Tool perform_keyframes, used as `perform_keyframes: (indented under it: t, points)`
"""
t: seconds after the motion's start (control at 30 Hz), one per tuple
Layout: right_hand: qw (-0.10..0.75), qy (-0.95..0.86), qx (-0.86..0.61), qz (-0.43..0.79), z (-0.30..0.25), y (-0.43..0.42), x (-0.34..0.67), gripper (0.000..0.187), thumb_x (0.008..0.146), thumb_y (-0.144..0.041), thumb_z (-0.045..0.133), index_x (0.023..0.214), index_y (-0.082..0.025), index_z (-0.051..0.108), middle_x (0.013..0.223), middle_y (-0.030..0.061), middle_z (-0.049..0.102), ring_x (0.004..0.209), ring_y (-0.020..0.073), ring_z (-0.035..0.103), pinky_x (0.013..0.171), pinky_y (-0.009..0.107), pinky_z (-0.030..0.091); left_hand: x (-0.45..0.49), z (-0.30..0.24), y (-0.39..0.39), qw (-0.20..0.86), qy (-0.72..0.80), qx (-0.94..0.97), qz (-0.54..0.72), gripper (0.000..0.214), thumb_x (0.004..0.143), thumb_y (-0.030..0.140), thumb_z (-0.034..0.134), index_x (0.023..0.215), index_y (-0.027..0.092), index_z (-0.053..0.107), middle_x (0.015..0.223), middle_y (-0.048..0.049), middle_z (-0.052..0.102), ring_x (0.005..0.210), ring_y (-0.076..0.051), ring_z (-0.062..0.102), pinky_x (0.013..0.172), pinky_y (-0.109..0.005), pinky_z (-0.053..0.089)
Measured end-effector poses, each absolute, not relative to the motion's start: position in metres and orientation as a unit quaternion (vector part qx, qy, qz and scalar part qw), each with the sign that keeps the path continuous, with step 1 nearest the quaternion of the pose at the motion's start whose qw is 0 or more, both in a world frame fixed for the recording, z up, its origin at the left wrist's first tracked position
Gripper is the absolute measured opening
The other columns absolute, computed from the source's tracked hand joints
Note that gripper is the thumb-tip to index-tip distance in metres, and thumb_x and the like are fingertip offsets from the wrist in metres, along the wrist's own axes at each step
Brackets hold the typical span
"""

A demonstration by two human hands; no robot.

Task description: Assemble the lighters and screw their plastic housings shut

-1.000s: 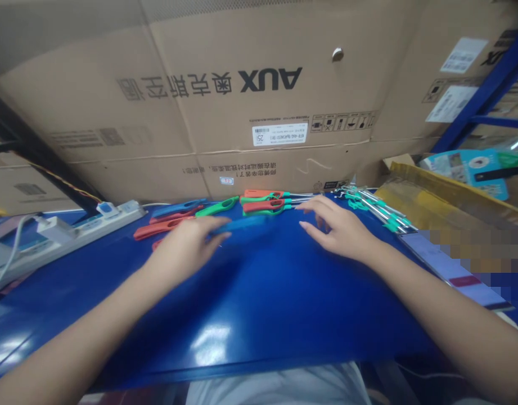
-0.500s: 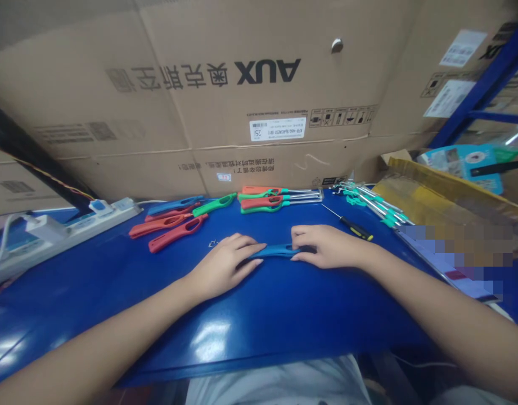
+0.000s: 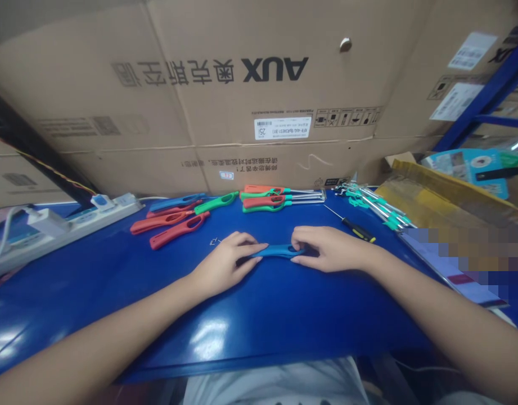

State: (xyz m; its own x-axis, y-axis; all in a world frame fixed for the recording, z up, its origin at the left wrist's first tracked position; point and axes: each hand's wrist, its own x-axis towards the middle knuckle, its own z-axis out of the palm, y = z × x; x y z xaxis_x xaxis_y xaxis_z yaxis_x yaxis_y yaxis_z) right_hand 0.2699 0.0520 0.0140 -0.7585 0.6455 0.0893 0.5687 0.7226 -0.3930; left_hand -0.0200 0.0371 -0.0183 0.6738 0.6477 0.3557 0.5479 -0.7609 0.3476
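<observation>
Blue lighter handle (image 3: pixel 278 251) lies crosswise between two bare hands over the middle of a glossy blue bench (image 3: pixel 262 320), about midway between the far edge and the near edge. The left hand (image 3: pixel 229 261) is clamped on one end, thumb below and fingers above, while the right hand (image 3: pixel 326 248) pinches the other end, its fingertips at the looped opening. Whether the handle touches the surface beneath cannot be told.

Toward the bench's far left corner, loose handles sit in a cluster: a second blue handle (image 3: pixel 174 202), a green handle (image 3: pixel 216 203) and several red ones, among them a red handle (image 3: pixel 180 231) nearest the worker. Lighters with metal tubes (image 3: pixel 264 199), their handles orange-red and green, lie side by side along the far edge, tubes pointing right. A black-and-yellow screwdriver (image 3: pixel 357 229) rests just beyond the right hand, and a heap of metal rods with teal fittings (image 3: pixel 374 207) lies toward the far right corner.

A white power strip (image 3: pixel 92 219) with plugs runs along the left side. Behind the far edge stands a large cardboard carton (image 3: pixel 225 107), its AUX lettering upside down.
</observation>
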Motion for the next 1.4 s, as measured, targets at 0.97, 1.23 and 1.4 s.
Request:
perform_keyframes:
  t: [0.97,1.23,1.4]
  points:
    - [0.11,-0.926,-0.333,0.14,0.016,0.051,0.269,0.02,0.091,-0.035,0.068,0.089,-0.02,0.056,0.084,-0.0009,0.063,0.069,0.0124,0.052,0.062,0.024,0.032,-0.019,-0.021,0.04,0.134,0.367,0.883,0.261,0.033,0.096,0.039,0.063,0.122,0.021,0.07,0.112,-0.0072,0.07,0.102,-0.022,0.064,0.093,-0.039,0.053]
    - [0.185,-0.913,-0.342,0.12,0.015,0.058,0.275,0.022,0.095,-0.038,0.062,0.085,-0.02,0.057,0.08,0.0001,0.061,0.068,0.0128,0.05,0.063,0.025,0.033,-0.02,-0.023,0.041,0.167,0.368,0.874,0.269,0.031,0.094,0.037,0.066,0.121,0.021,0.069,0.109,-0.0059,0.068,0.099,-0.02,0.066,0.093,-0.036,0.053]
    - [0.27,-0.873,-0.359,0.191,0.018,0.059,0.277,0.022,0.094,-0.039,0.063,0.087,-0.018,0.063,0.073,-0.0001,0.062,0.064,0.0113,0.052,0.062,0.024,0.039,-0.02,-0.024,0.041,0.151,0.382,0.868,0.28,0.025,0.09,0.042,0.07,0.092,0.017,0.068,0.099,-0.0057,0.065,0.089,-0.019,0.064,0.082,-0.033,0.054]
